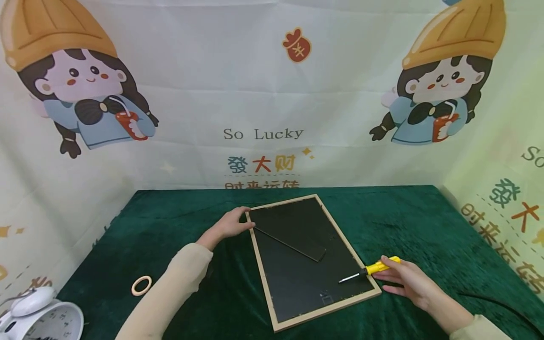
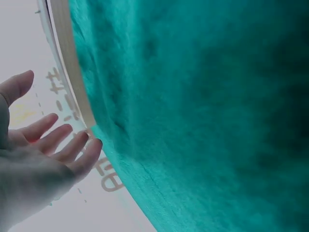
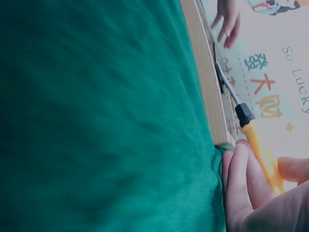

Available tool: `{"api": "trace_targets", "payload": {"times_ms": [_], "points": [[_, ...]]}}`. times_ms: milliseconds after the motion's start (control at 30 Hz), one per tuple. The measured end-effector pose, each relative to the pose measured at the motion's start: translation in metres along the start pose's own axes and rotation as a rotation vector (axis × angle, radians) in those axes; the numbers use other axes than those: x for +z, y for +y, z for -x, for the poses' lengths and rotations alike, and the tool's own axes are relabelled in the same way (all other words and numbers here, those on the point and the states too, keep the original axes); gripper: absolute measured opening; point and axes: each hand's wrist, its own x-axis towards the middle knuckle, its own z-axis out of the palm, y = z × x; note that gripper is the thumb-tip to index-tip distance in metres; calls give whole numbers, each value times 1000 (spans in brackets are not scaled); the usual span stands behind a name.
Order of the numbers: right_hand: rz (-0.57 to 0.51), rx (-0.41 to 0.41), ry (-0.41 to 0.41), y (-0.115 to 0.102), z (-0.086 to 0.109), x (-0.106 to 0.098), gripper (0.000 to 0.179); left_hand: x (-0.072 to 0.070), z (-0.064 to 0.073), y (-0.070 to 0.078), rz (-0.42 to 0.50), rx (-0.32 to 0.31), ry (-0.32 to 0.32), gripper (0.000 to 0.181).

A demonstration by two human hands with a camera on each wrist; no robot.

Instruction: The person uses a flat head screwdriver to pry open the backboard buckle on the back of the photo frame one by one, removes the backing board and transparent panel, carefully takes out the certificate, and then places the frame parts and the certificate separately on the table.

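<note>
While the green-covered worktop stood before a printed backdrop, a white alarm clock sat at its left edge toward the near corner, partly cut off by the head view. To the right of it, a pale ring lay just beside the left sleeve. The left hand was at the far left corner of a wood-framed black board, thumb apart from the fingers; the left wrist view showed these extended and slightly spread, and firmness of contact could not be told. The board lay mid-worktop, dark surface up, skewed to the worktop's edges. A thin dark strip ran from the board's left edge inward, bent at its end. A yellow-handled screwdriver crossed the board's right edge close to the near right corner, shaft pointing left; tip contact could not be determined. The right hand, well apart from the left, gripped the handle between thumb and fingers. Farthest right, a black cable ran toward the worktop's near right corner.
</note>
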Motion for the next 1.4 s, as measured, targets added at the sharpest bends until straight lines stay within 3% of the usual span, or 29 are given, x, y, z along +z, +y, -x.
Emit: {"api": "trace_targets", "payload": {"times_ms": [133, 400, 600, 767, 933, 1133, 1267, 1400], "points": [[-62, 9, 6, 9, 13, 1, 57, 1, -8, -2, 2, -21, -18, 54], [-189, -9, 153, 21, 24, 20, 62, 4, -18, -6, -15, -65, -51, 56], [-187, -18, 212, 20, 25, 28, 63, 3, -23, -8, -17, -103, -65, 56], [-136, -35, 218, 14, 18, 25, 66, 0, -21, -9, -74, -81, -17, 52], [-128, -52, 241, 4, 7, 12, 63, -7, -7, -13, -132, -18, -38, 47], [-99, -112, 236, -7, -14, 0, 61, -12, 24, -16, -127, 39, -128, 39], [-62, -142, 213, -14, -30, -7, 60, -12, 46, -15, -80, 49, -175, 30], [-3, -169, 188, -22, -46, -13, 58, -9, 66, -14, 69, 75, -248, 17]]}}
